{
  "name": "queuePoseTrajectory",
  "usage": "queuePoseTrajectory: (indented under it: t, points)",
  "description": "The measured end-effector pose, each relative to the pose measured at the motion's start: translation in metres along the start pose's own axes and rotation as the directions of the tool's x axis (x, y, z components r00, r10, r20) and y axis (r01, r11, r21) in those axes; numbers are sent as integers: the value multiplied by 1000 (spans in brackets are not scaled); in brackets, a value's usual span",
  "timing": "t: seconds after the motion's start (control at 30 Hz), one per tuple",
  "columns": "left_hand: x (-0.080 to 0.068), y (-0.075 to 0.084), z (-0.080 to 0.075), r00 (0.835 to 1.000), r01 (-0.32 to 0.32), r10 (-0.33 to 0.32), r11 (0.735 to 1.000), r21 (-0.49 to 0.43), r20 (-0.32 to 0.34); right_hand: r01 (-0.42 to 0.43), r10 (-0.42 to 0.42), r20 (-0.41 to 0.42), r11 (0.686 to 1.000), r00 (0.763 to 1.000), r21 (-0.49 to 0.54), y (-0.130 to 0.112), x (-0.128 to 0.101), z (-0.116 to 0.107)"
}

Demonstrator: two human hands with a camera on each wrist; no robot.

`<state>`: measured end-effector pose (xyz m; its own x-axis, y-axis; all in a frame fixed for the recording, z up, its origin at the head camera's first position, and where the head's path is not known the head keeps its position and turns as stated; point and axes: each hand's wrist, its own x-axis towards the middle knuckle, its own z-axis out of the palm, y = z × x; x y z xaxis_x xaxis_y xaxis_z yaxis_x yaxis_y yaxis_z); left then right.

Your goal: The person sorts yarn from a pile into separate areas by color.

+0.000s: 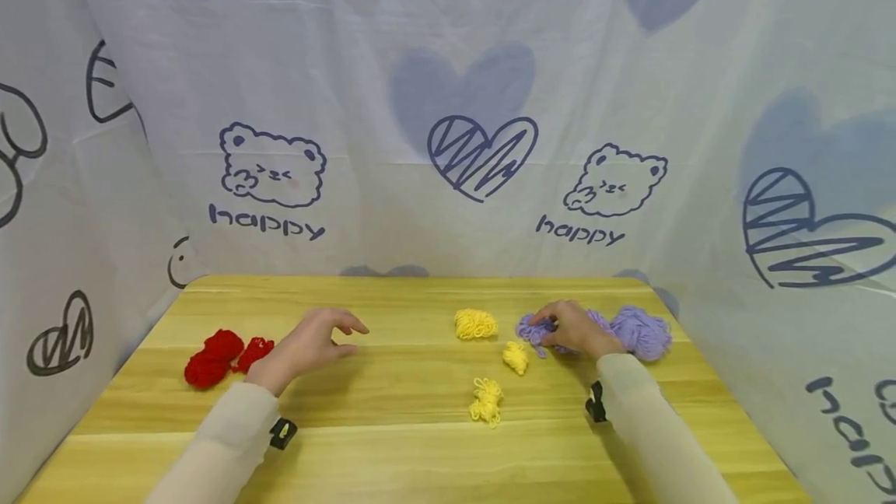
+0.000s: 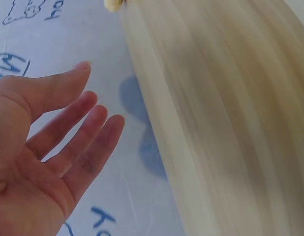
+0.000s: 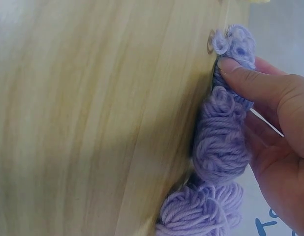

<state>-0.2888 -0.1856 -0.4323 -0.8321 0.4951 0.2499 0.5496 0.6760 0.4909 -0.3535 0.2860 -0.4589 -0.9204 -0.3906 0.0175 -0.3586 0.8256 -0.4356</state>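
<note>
On the right side of the table, my right hand (image 1: 577, 329) pinches a small purple yarn bundle (image 3: 238, 44) between thumb and fingers. It is the leftmost in a row of purple yarn; a middle purple bundle (image 3: 221, 150) lies beside it, mostly behind the hand in the head view. A larger purple yarn ball (image 1: 642, 333) ends the row at the right. My left hand (image 1: 311, 344) hovers over the left half of the table, fingers spread and relaxed, holding nothing. Nearest to it is a small red yarn bundle (image 1: 253, 353), partly covered by the wrist.
A larger red yarn bundle (image 1: 213, 358) lies at the far left. Between the hands are three yellow yarn pieces: one at the back (image 1: 476, 324), a small one (image 1: 515, 358) and a looped one in front (image 1: 486, 402). A printed curtain (image 1: 378, 208) hangs behind the wooden table (image 1: 392, 457).
</note>
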Motion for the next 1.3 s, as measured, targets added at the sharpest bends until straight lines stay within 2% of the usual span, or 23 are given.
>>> queuePoseTrajectory:
  t: [0.17, 0.4, 0.57, 0.83, 1.13, 1.3]
  points:
    - [21, 11, 17, 1000, -12, 13, 999, -45, 7, 3, -3, -7, 1000, 1000, 10, 1, 0, 1]
    - [53, 24, 46, 1000, 7, -6, 993, -116, 8, 6, -6, -16, 1000, 1000, 11, 4, 1, 2]
    - [70, 34, 64, 1000, 13, -9, 983, -183, 25, 17, -17, -21, 1000, 1000, 12, 5, 1, 3]
    - [95, 39, 95, 1000, 3, -5, 978, -209, -8, 5, -4, -24, 1000, 1000, 7, 3, 1, 3]
    - [117, 56, 111, 999, 18, -10, 974, -226, 35, 1, -1, -32, 1000, 999, -2, 5, 2, 4]
    - [124, 62, 116, 995, 79, -58, 961, -265, 87, 34, -34, -41, 999, 999, -12, 4, 1, 4]
